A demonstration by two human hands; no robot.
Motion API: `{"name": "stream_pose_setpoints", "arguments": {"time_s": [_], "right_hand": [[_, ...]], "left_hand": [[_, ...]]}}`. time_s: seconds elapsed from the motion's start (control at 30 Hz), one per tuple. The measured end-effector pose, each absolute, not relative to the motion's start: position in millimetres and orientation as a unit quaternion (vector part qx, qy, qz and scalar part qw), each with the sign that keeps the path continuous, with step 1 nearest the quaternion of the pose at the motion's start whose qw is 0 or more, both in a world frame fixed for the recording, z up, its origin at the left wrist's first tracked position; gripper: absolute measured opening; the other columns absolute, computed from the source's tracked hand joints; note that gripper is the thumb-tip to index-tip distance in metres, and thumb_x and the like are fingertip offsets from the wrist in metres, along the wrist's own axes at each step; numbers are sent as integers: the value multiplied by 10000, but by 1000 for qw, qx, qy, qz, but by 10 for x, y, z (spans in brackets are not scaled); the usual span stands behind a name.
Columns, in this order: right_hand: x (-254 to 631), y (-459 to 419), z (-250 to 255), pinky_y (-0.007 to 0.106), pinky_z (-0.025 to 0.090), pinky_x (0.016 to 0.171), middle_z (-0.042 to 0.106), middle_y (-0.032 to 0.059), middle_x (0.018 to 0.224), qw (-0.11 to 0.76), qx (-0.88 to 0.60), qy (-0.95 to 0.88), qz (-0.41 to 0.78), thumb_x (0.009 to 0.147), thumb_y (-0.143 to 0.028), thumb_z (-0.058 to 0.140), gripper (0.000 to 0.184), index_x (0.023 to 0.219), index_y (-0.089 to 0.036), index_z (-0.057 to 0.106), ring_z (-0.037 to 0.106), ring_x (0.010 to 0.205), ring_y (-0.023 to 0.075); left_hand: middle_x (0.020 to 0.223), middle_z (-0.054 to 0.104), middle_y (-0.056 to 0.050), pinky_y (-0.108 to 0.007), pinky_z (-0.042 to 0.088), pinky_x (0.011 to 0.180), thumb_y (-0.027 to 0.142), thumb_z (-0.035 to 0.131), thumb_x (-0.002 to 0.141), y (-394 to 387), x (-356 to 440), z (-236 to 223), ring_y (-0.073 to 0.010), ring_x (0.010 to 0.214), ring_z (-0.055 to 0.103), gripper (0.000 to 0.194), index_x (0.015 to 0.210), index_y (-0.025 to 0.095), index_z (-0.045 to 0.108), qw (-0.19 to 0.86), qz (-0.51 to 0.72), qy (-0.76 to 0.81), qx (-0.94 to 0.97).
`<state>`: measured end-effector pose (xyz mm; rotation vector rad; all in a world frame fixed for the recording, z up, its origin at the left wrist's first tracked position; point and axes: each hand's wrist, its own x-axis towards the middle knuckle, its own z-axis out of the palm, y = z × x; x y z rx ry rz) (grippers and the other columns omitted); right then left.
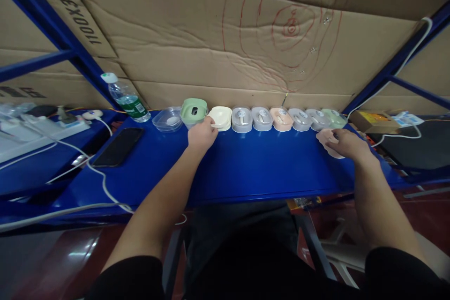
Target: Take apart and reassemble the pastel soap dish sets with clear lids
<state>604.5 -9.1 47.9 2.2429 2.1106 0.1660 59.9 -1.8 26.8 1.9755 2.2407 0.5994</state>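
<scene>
My left hand [203,134] is closed at the left edge of a cream plastic piece [221,118], which looks like a shallow lid or tray. Just behind that hand are a green plastic piece [193,109] with a dark oblong opening and a clear plastic container [168,119]. At the right end of the table, my right hand [349,145] grips a flat pink piece [326,138] with a wavy outline, its fingers partly hiding it. A row of small lidded boxes stands between the hands: grey boxes [242,120], a peach box [281,119] and a pale green box [333,118].
Cardboard [168,33] with red drawn rings stands behind the blue table [260,164]. To the left are a water bottle [131,101], a black phone [118,147] and white cables [104,183]. A small carton [374,122] lies at the right.
</scene>
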Motion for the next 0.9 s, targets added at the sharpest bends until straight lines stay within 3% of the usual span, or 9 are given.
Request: {"name": "stream_pose_setpoints", "arguments": {"time_s": [0.13, 0.37, 0.47, 0.57, 0.63, 0.7, 0.77, 0.9], "right_hand": [[6025, -85, 453, 431, 434, 1005, 627, 286, 1461, 33, 762, 642, 75, 1036, -493, 529, 582, 1449, -86, 582, 619, 1301, 380], [5992, -152, 512, 542, 432, 1014, 656, 307, 1424, 34, 748, 644, 155, 1031, -444, 552, 508, 1395, -102, 646, 620, 1304, 456], [5699, -185, 653, 569, 456, 1035, 640, 332, 1435, -69, 712, 674, 187, 1003, -493, 604, 611, 1461, -89, 586, 613, 1318, 473], [5074, -255, 787, 577, 485, 1096, 599, 275, 1521, -217, 561, 786, 138, 967, -614, 629, 831, 1601, -118, 422, 585, 1381, 444], [4564, -292, 817, 568, 535, 1049, 578, 220, 1570, -276, 475, 833, 64, 943, -687, 640, 885, 1634, -198, 384, 643, 1303, 405], [4101, -280, 783, 504, 586, 933, 655, 187, 1490, -276, 418, 866, -11, 975, -672, 606, 770, 1587, -226, 466, 723, 1102, 341], [3768, -207, 693, 431, 577, 846, 781, 146, 1253, -263, 397, 877, -61, 1048, -578, 508, 520, 1383, -207, 654, 742, 924, 278], [3539, -1, 418, 339, 504, 720, 821, 89, 981, -229, 423, 867, -132, 1060, -484, 488, 406, 1147, -192, 755, 728, 818, 233]], "left_hand": [[1035, 805, -68, -403, 529, 893, 318, 596, 976, -101, 611, 396, -320, 1095, 750, 280, 1248, 255, 623, 30, 236, 749, 618], [939, 772, -37, -369, 501, 819, 341, 650, 947, -236, 604, 534, -263, 945, 739, 231, 1148, 239, 600, 16, 379, 708, 595], [846, 730, -25, -354, 479, 767, 405, 622, 960, -259, 610, 507, -234, 828, 710, 237, 1115, 229, 584, 32, 431, 661, 613], [730, 667, -2, -328, 457, 694, 457, 558, 982, -289, 668, 463, -200, 707, 652, 234, 1034, 229, 568, 111, 444, 597, 659], [674, 630, 10, -312, 441, 645, 473, 531, 980, -303, 733, 427, -186, 651, 613, 243, 975, 231, 559, 181, 424, 566, 683], [646, 609, 16, -301, 419, 604, 477, 512, 968, -304, 796, 394, -177, 619, 584, 258, 891, 233, 546, 233, 389, 556, 697], [634, 601, 12, -294, 390, 580, 466, 512, 945, -294, 832, 375, -171, 612, 566, 288, 777, 232, 517, 254, 340, 562, 710], [631, 623, -3, -293, 358, 575, 422, 544, 886, -288, 813, 416, -170, 634, 577, 328, 631, 221, 496, 246, 228, 598, 728]]}}
